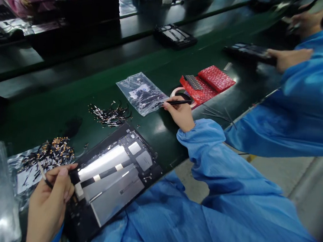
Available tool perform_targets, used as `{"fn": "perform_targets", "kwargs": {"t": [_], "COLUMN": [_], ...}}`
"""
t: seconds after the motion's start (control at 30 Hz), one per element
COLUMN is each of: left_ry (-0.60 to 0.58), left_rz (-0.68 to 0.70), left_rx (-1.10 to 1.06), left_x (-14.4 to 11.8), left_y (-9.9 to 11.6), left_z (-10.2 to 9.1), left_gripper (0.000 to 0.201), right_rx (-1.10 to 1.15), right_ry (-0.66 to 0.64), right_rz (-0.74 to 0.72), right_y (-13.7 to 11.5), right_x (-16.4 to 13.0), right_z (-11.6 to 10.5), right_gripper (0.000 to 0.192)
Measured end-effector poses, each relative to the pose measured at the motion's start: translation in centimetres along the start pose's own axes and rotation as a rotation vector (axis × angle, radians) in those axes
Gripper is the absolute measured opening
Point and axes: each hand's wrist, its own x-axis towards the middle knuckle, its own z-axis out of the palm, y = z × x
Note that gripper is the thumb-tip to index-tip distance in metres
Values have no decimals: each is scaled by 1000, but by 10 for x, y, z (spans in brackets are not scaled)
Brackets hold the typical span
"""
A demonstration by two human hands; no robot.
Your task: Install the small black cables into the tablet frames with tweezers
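Note:
My left hand (51, 198) is closed at the near left corner of an open tablet shell (122, 192), its fingertips against or just over the edge. A thin strip, white at one end and black at the other (42, 172), sticks out between its fingers. The shell shows silver panels and black edging, tilted over the bench edge and my lap. Black tweezers (176, 102) are gripped in my right hand (182, 113), tips over the edge of a clear plastic bag (141, 91) with dark small parts inside. Whether the tips touch a part, I cannot tell.
Piles of small flex cables (110, 114) and gold-ended parts (55, 152) lie on the green bench. Red bubble wrap (216, 78) and a tape roll (177, 91) sit beyond my right hand. A co-worker's hand (291, 58) holds another device at right.

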Motion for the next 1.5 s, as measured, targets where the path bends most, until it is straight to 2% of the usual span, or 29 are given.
{"fn": "perform_targets", "kwargs": {"t": [0.47, 0.57, 0.67, 0.77, 0.9, 0.97, 1.03, 1.2, 1.5], "left_ry": [-17, 1, -21, -108, -266, -329, -366, -382, -433], "left_rz": [36, 45, -27, -136, -223, -222, -192, -180, -227], "left_rx": [-23, -31, -67, -107, -110, -99, -75, -109, -173], "left_x": [2, 1, -3, -8, -17, -20, -22, -22, -20], "left_y": [-9, -5, 4, 14, 17, 14, 11, 6, 3], "left_z": [-4, -4, -3, 4, 20, 27, 30, 26, 23], "left_gripper": [25, 27, 31, 40, 50, 53, 50, 36, 36], "right_rx": [26, 85, 221, 415, 575, 625, 659, 724, 738], "right_ry": [-26, -21, -42, -214, -594, -758, -866, -961, -960], "right_rz": [34, 63, 138, 290, 504, 586, 631, 726, 983], "right_y": [2, -6, -30, -65, -108, -120, -126, -127, -122], "right_x": [5, 2, -12, -37, -71, -82, -90, -98, -96], "right_z": [2, 1, 4, 18, 48, 63, 75, 93, 99], "right_gripper": [29, 37, 43, 45, 41, 38, 36, 33, 27]}}
